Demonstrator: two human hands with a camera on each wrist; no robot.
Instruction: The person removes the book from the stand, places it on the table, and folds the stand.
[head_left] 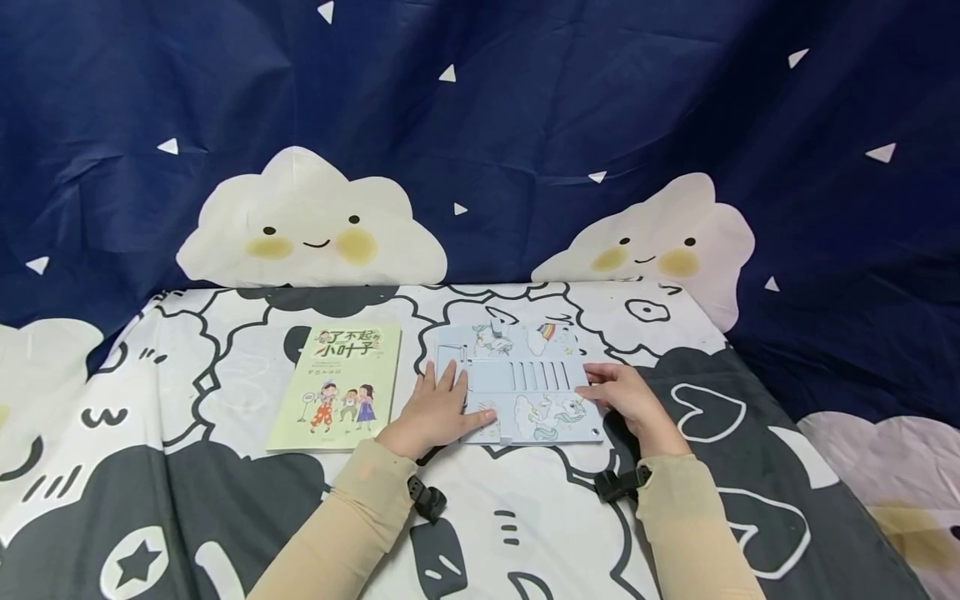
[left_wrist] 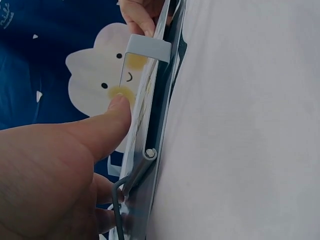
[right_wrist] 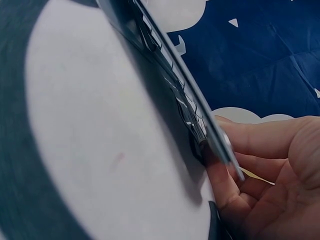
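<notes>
A light blue folding book stand (head_left: 532,342) with unicorn and rainbow prints and a row of slots lies on the cloth. My left hand (head_left: 433,410) rests on its left part, fingers spread and fairly straight. In the left wrist view, a pale clip (left_wrist: 150,47) and a bent grey wire (left_wrist: 118,205) show along the stand's edge. At the stand's right edge, my right hand (head_left: 630,398) pinches the panel between thumb and fingers. The right wrist view shows that edge raised off the cloth, with the stand's slotted underside (right_wrist: 175,85) partly visible.
To the left lies a green picture book (head_left: 337,392) with cartoon children on its cover. A black-and-white patterned cloth (head_left: 510,525) covers the table. Behind it hangs a dark blue curtain (head_left: 517,108) with smiling clouds and small white triangles.
</notes>
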